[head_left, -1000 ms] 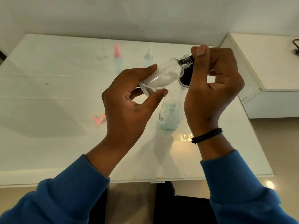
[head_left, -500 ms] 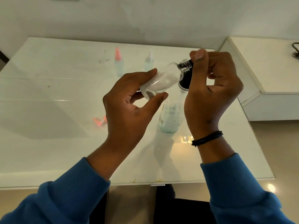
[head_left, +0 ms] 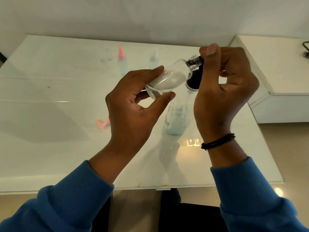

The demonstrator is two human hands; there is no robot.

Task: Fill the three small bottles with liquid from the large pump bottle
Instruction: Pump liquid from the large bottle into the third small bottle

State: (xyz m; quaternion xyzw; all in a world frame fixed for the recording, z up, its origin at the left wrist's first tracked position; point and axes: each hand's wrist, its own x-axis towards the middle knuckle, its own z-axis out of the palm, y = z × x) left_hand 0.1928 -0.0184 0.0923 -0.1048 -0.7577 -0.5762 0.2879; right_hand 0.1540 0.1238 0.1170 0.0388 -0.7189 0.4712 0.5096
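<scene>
The left hand [head_left: 133, 104] pinches a tilted small clear bottle [head_left: 168, 77] by its base, threaded neck up against the black pump head [head_left: 194, 79] that the right hand [head_left: 222, 87] curls around. This looks like filling; the neck must stay under the spout. The large pump bottle [head_left: 177, 119] stands beneath on the counter [head_left: 50, 148]; two capped small bottles [head_left: 122, 62] wait well behind

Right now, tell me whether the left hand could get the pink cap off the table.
Probably not yet: the left hand holds the small bottle. The pink cap lies open beside it.
</scene>
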